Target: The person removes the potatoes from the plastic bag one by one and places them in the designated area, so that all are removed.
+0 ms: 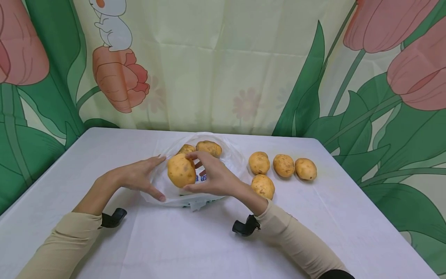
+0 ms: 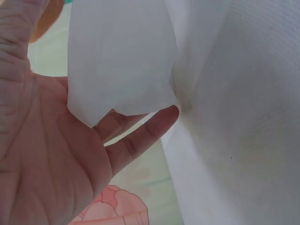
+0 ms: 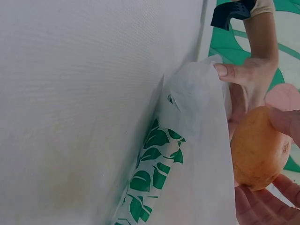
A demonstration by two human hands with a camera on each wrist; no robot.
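A yellow-brown potato [image 1: 181, 170] is held in my right hand [image 1: 217, 176], between thumb and fingertips, over the opening of a white plastic bag [image 1: 235, 155]. The right wrist view shows the same potato [image 3: 258, 152] beside the bag's wall [image 3: 206, 154], which bears a green leaf print. My left hand [image 1: 136, 176] is at the bag's left edge, thumb and fingers spread apart. In the left wrist view, a flap of the bag [image 2: 122, 61] lies across the left palm and fingers. Inside the bag are a potato [image 1: 209, 148] and another potato [image 1: 186, 148], partly hidden.
Right of the bag, several potatoes lie on the white-covered table [image 1: 313, 217]: one potato [image 1: 259, 162] at the back, one potato [image 1: 263, 186] nearer, partly behind my right wrist, and others farther right. A printed curtain [image 1: 223, 77] hangs behind the table.
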